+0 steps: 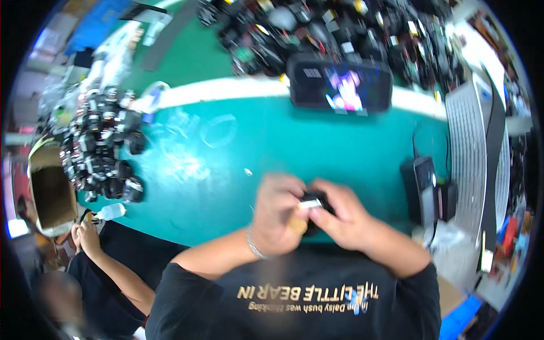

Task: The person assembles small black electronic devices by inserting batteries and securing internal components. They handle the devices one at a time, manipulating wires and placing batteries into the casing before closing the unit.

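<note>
Close to my body, at the near edge of the green table [266, 144], both my hands meet around a small black part [319, 199] with a white label. My right hand [348, 218] grips it from the right, thumb beside the label. My left hand [276, 209] is closed at its left side, its fingers smeared by motion. A yellowish-tan patch [298, 221] shows at the left fingers; I cannot make out what it is. The hands hide much of the black part, so its exact kind does not show.
A phone [340, 86] with a lit screen stands at the far side, before a heap of black wired parts [334, 34]. Black parts pile [105, 144] at the left, near a carton [52, 192], a small bottle [110, 212] and a co-worker's hand [86, 237]. A black device [420, 190] with a cable stands right.
</note>
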Available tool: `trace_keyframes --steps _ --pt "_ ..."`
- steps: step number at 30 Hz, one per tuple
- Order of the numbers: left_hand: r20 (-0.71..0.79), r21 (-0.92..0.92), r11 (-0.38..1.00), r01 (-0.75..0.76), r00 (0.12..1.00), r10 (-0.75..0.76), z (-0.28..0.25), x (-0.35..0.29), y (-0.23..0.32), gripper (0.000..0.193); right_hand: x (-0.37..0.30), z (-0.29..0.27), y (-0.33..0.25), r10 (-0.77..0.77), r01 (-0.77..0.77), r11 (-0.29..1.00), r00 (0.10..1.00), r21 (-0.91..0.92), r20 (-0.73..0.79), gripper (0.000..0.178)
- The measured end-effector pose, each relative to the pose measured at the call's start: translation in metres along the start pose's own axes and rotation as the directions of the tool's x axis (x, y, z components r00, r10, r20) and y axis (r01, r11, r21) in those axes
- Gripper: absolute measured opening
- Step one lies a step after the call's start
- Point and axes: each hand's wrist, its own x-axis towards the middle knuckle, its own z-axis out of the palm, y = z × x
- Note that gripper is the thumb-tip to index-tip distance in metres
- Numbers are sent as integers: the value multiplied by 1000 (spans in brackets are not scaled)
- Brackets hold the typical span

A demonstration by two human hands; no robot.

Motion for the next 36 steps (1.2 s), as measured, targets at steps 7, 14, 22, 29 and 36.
trace_keyframes --steps 7,14,22,29,36 --pt "43 -177 984 23 999 -16 6 7 3 35 -5 7 7 -165 165 986 971 -15 -172 18" --pt "106 -177 966 187 980 -170 6 1 2 27 -6 14 2 -114 99 991 975 -88 -192 21" --pt "153 -188 980 68 987 -40 6 1 3 22 -8 19 10 -288 298 955 923 0 -257 27" --pt "155 -231 970 78 987 -43 9 -3 4 23 -10 20 14 -328 323 944 897 -69 -296 27" --pt "105 -222 974 37 994 -14 11 -6 10 24 -10 24 20 -447 411 895 824 -174 -348 25"
